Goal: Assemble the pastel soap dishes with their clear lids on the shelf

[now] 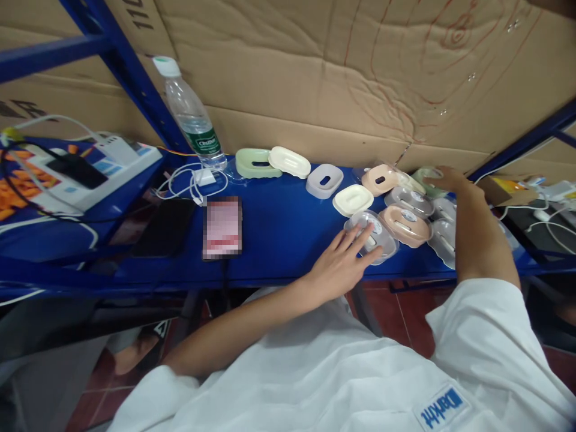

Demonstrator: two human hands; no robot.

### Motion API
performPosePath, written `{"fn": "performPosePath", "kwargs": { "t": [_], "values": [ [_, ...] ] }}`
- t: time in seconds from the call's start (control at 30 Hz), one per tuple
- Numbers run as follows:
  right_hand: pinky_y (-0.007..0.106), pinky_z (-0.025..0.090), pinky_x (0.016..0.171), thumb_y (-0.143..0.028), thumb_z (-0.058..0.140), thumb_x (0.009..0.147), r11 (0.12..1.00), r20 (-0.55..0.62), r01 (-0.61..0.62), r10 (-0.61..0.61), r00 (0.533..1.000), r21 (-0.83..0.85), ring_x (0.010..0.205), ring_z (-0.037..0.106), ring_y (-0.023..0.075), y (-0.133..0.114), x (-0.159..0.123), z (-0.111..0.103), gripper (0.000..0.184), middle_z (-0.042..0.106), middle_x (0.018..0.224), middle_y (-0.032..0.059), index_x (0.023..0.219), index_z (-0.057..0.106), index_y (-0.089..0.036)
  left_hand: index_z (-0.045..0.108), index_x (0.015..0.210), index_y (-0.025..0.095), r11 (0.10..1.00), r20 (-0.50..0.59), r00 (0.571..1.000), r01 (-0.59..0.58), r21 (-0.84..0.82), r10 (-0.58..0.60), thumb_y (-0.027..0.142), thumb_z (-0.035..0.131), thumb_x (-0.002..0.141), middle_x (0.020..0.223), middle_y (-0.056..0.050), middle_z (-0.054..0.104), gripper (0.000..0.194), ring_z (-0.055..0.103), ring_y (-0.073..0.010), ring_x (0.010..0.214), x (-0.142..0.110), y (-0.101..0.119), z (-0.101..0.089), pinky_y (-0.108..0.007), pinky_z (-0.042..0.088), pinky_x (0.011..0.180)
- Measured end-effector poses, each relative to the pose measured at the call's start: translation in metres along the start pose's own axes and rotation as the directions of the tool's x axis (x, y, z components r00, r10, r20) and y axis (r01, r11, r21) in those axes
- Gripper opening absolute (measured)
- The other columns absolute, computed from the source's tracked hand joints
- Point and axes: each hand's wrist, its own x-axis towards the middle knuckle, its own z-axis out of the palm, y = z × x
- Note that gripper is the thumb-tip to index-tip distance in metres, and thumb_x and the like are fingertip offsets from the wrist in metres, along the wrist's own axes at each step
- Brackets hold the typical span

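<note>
My left hand (339, 264) is open, its fingers spread over a grey soap box with a clear lid (382, 249) near the table's front edge. At the back right, my right hand (445, 179) has its fingers closed on a pale green soap box (425, 176); its far side is hidden. Between my hands are a peach soap box with a clear lid (405, 227) and a grey one (409, 201). More grey boxes (443, 240) lie beside my right forearm. Left of these sit a cream oval tray (353, 200), a peach base (380, 180) and a grey-lilac base (324, 181).
A green base (256, 163) and another cream tray (290, 162) lie at the back. Further left are a water bottle (198, 129), a white charger with cable (204, 176), a phone (222, 228) and a power strip (103, 171). Cardboard (288, 78) walls the back.
</note>
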Motion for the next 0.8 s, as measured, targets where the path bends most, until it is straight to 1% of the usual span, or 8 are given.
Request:
{"fn": "performPosePath", "kwargs": {
  "t": [0.1, 0.17, 0.27, 0.37, 0.47, 0.57, 0.67, 0.8],
  "values": [
    [0.043, 0.049, 0.097, -0.038, 0.068, 0.102, 0.998, 0.105, 0.035, -0.041, 0.994, 0.061, 0.118, 0.071, 0.0273, -0.010, -0.011, -0.011, 0.054, 0.068, 0.136, 0.0368, 0.132, 0.069, 0.007, 0.057, 0.154, 0.023, 1.000, -0.003, 1.000, -0.013, 0.027, 0.013, 0.015, 0.055, 0.104, 0.173, -0.021, 0.040, 0.051, 0.042, -0.0392, 0.159, 0.016, 0.003, 0.015, -0.059, 0.041, 0.125],
    [0.039, 0.047, 0.107, -0.033, 0.066, 0.104, 0.987, 0.122, 0.105, -0.120, 0.985, 0.122, 0.130, 0.067, 0.0252, -0.023, -0.035, -0.019, 0.047, 0.069, 0.142, 0.0290, 0.140, 0.069, -0.002, 0.055, 0.157, 0.026, 0.999, -0.005, 1.000, 0.002, 0.054, -0.001, 0.014, 0.053, 0.104, 0.171, -0.020, 0.044, 0.055, 0.046, -0.0390, 0.157, 0.024, 0.007, 0.024, -0.059, 0.044, 0.121],
    [0.034, 0.044, 0.117, -0.037, 0.061, 0.108, 0.923, 0.065, 0.285, -0.311, 0.948, 0.257, 0.138, 0.063, 0.0219, -0.058, -0.092, -0.029, 0.043, 0.070, 0.147, 0.0172, 0.143, 0.069, -0.014, 0.049, 0.163, 0.026, 0.994, -0.019, 0.999, 0.052, 0.092, -0.050, 0.015, 0.048, 0.106, 0.171, -0.021, 0.044, 0.057, 0.050, -0.0386, 0.152, 0.033, 0.011, 0.030, -0.056, 0.047, 0.115],
    [0.049, 0.044, 0.123, -0.051, 0.057, 0.109, 0.775, -0.090, 0.492, -0.500, 0.861, 0.397, 0.145, 0.059, 0.0308, -0.101, -0.158, -0.034, 0.049, 0.065, 0.153, 0.0159, 0.145, 0.068, -0.019, 0.049, 0.162, 0.021, 0.993, -0.022, 0.997, 0.081, 0.083, -0.080, 0.019, 0.047, 0.107, 0.170, -0.022, 0.044, 0.055, 0.052, -0.0370, 0.150, 0.040, 0.010, 0.023, -0.055, 0.045, 0.116],
    [0.061, 0.043, 0.121, -0.051, 0.043, 0.113, 0.806, -0.104, 0.471, -0.467, 0.878, 0.360, 0.146, 0.057, 0.0357, -0.129, -0.204, -0.029, 0.050, 0.062, 0.157, 0.0138, 0.149, 0.064, -0.025, 0.055, 0.155, 0.014, 0.988, -0.036, 0.988, 0.149, 0.051, -0.147, 0.017, 0.044, 0.107, 0.168, -0.021, 0.048, 0.049, 0.050, -0.0338, 0.152, 0.046, -0.004, 0.009, -0.052, 0.043, 0.118],
    [0.065, 0.041, 0.122, -0.052, 0.040, 0.112, 0.820, -0.125, 0.453, -0.438, 0.890, 0.350, 0.145, 0.059, 0.0367, -0.136, -0.218, -0.016, 0.051, 0.065, 0.154, 0.0140, 0.150, 0.064, -0.026, 0.050, 0.158, 0.009, 0.963, 0.010, 0.964, 0.263, 0.056, -0.264, 0.012, 0.041, 0.105, 0.170, -0.023, 0.045, 0.053, 0.046, -0.0342, 0.156, 0.056, -0.028, -0.002, -0.052, 0.042, 0.120],
    [0.063, 0.044, 0.121, -0.054, 0.046, 0.111, 0.778, -0.117, 0.488, -0.484, 0.867, 0.395, 0.144, 0.060, 0.0356, -0.132, -0.214, -0.005, 0.051, 0.066, 0.152, 0.0146, 0.148, 0.066, -0.025, 0.039, 0.165, 0.009, 0.943, 0.167, 0.929, 0.319, 0.090, -0.330, 0.006, 0.042, 0.102, 0.166, -0.023, 0.051, 0.063, 0.051, -0.0347, 0.151, 0.061, -0.048, -0.005, -0.053, 0.045, 0.117],
    [0.061, 0.047, 0.122, -0.054, 0.050, 0.110, 0.721, -0.104, 0.530, -0.546, 0.831, 0.446, 0.145, 0.060, 0.0349, -0.126, -0.207, -0.003, 0.051, 0.066, 0.153, 0.0161, 0.148, 0.066, -0.023, 0.050, 0.156, 0.008, 0.929, 0.200, 0.909, 0.343, 0.142, -0.366, 0.007, 0.048, 0.101, 0.148, -0.023, 0.064, 0.055, 0.064, -0.0359, 0.132, 0.041, -0.054, -0.008, -0.051, 0.051, 0.105]
  ]
}}
